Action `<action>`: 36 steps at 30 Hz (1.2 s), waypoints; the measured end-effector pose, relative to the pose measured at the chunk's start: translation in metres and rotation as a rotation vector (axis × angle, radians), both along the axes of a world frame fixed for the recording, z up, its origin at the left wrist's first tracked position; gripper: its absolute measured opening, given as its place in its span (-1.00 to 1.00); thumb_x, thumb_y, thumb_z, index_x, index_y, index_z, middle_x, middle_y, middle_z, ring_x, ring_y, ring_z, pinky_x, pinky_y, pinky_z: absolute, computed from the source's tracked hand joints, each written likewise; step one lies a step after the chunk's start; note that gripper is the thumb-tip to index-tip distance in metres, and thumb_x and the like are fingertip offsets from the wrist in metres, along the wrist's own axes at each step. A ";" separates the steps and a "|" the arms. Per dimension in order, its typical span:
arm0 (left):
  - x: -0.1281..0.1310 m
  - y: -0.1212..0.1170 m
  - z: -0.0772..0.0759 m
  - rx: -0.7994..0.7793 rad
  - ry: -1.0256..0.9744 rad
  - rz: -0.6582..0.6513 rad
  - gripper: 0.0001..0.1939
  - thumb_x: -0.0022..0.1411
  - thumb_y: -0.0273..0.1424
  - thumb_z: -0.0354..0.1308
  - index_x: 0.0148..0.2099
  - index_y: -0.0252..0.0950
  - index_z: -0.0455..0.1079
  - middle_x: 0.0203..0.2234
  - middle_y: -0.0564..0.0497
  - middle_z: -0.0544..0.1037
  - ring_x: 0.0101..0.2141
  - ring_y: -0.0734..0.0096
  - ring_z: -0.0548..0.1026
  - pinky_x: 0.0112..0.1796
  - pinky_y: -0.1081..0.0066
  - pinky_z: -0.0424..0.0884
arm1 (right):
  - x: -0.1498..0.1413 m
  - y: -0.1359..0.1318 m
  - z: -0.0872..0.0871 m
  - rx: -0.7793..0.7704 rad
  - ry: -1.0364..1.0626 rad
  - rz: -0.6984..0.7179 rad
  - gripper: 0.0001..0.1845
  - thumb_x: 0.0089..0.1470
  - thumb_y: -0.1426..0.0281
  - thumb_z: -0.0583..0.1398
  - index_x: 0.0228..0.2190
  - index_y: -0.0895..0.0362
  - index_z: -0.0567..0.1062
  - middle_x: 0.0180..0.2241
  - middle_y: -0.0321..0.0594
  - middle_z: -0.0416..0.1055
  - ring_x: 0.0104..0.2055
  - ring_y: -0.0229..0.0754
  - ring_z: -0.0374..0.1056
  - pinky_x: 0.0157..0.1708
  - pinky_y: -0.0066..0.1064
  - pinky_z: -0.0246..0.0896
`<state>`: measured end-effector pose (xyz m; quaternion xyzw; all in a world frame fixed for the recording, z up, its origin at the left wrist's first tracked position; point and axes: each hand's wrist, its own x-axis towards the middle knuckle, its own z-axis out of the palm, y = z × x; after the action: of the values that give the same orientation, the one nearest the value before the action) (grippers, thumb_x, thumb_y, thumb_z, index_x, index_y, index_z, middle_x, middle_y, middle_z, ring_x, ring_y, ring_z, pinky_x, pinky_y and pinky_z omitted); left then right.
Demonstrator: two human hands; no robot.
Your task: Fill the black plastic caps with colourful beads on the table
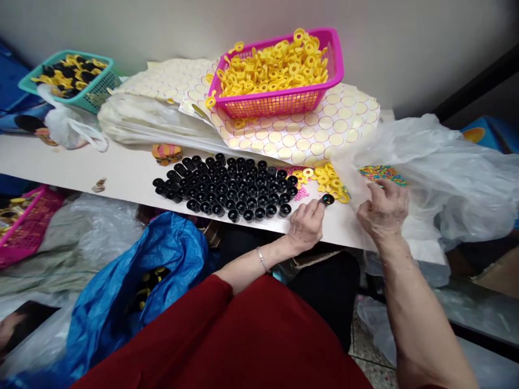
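Note:
My left hand (307,222) pinches a small black cup (327,200) at the table's front edge; a few coloured beads show inside it. To its left, many more black cups (242,195) stand packed close together, open ends up, with a few at the left lying tilted. My right hand (385,208) is at the near side of a pile of multicoloured beads (383,174) on clear plastic, its fingers curled. Whatever is between those fingertips is hidden. Yellow ring pieces (330,181) and small pink beads (301,193) lie between the cups and the bead pile.
Behind, a pink basket (279,100) heaped with yellow ring pieces sits on dotted sheets (284,138). A teal basket (91,89) holds black and yellow pieces. An orange patterned block (167,154) lies left of the cups. A blue sack (162,243) is below left; plastic bags (466,178) bulge at right.

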<state>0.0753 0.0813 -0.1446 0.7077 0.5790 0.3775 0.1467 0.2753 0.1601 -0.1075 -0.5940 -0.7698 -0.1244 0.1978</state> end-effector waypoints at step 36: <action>-0.062 -0.010 0.005 0.223 0.499 0.248 -0.82 0.32 -0.42 0.06 -0.21 -0.31 0.49 -0.27 -0.18 0.59 -0.38 0.24 0.36 -0.37 0.25 0.16 | 0.010 0.124 -0.018 -0.448 0.267 0.075 -0.47 -0.06 0.36 0.30 -0.79 0.06 0.08 -0.63 -0.08 0.25 -0.16 0.12 0.42 -0.04 0.06 0.18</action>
<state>0.0129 0.0709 -0.1392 0.7141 0.6342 0.2683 -0.1259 0.2850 0.2843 -0.1255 -0.6051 -0.7668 0.1361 0.1653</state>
